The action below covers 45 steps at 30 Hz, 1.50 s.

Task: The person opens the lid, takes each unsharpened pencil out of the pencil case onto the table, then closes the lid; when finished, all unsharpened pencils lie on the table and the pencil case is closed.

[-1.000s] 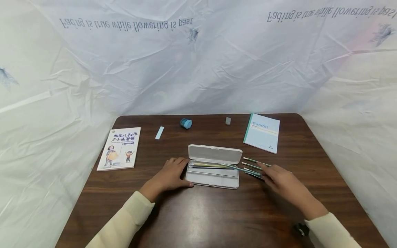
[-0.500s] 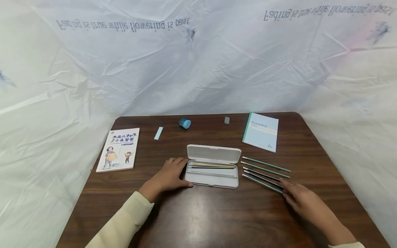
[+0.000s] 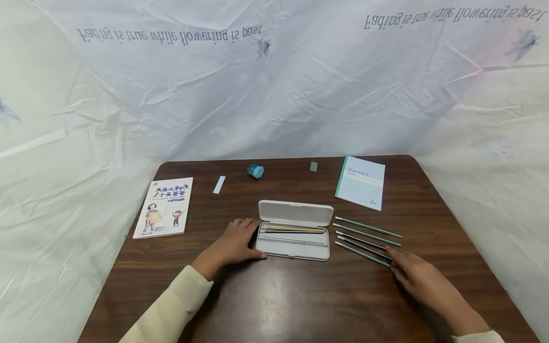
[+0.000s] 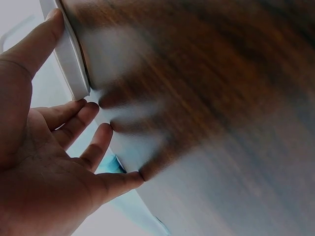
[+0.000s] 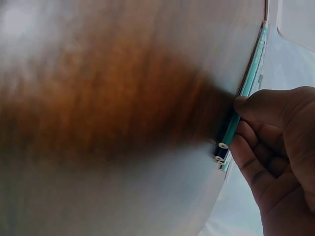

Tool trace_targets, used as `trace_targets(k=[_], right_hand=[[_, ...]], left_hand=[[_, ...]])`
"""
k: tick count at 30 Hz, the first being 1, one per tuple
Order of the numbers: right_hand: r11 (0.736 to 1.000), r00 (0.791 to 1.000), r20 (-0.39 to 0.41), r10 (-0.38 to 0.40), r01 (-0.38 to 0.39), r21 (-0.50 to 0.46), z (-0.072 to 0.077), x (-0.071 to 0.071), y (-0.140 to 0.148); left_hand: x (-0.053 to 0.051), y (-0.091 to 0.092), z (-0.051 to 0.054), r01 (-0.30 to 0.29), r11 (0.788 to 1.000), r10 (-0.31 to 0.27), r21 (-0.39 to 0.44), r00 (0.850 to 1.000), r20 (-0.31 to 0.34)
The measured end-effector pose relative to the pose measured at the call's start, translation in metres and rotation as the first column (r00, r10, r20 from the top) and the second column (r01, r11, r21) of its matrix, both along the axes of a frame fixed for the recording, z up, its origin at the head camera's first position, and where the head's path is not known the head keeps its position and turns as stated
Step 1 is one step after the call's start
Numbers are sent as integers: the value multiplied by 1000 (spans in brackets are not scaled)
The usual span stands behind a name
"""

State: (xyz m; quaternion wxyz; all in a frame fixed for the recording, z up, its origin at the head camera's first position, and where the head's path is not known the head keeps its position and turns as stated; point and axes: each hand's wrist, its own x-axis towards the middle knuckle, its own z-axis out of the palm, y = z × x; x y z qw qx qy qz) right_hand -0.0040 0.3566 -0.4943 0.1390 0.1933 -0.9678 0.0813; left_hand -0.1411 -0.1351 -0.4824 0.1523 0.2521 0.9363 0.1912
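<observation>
In the head view, a white pencil case (image 3: 283, 247) lies with its lid (image 3: 296, 213) raised. Yellow and dark pencils (image 3: 296, 229) lie in its back compartment. My left hand (image 3: 233, 243) grips the case's left end, thumb at the front corner and fingers toward the back. Right of the case, several green and dark pencils (image 3: 369, 234) lie side by side on the table. My right hand (image 3: 422, 278) is at the right ends of the nearest ones. In the right wrist view its thumb and index finger pinch a green pencil (image 5: 252, 73), with dark pencil ends beside it.
On the brown table (image 3: 274, 295), a picture book (image 3: 165, 207) lies left and a notebook (image 3: 361, 182) back right. Along the back are a light blue strip (image 3: 219, 184), a blue pencil sharpener (image 3: 255, 171) and a grey eraser (image 3: 313, 166). White sheeting (image 3: 274, 95) surrounds the table.
My right hand has moved right and nearer, away from the case. The green pencil that reached over the case now lies in front of the row. My left hand stays put.
</observation>
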Motion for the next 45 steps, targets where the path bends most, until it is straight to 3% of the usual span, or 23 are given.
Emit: trace_targets(k=[7,9,11,14,18,23,31,45], right_hand=[[1000,993,115,-19,17,19,15,-16,-17],[1000,996,85,18,-20,16,21,-26,-31],[996,996,5,88,-88,-1,25,-38,-48],[981,978,-78,192,-194,-15,28,-57,-79],[963,962,-50,267,-268,-14,27,-78,-118],[960,962,-6,275,-274,49,18,-95,-143],[957,961,-15,275,-272,96,8,-104,-151],[945,955,70,290,-297,137,15,-107,-158]], left_hand=[[-1,-1,-1,-5,1000,5,-2,1000,-1],[-1,-2,-1,-9,1000,9,-8,1000,2],[0,-2,0,-10,1000,10,-9,1000,1],[0,-2,0,-5,1000,5,0,1000,1],[1,0,0,-6,1000,6,1,1000,4],[0,2,-1,0,1000,0,-2,1000,-6],[0,4,2,1,1000,-1,-7,1000,-17],[1,1,0,-6,1000,6,9,1000,-23]])
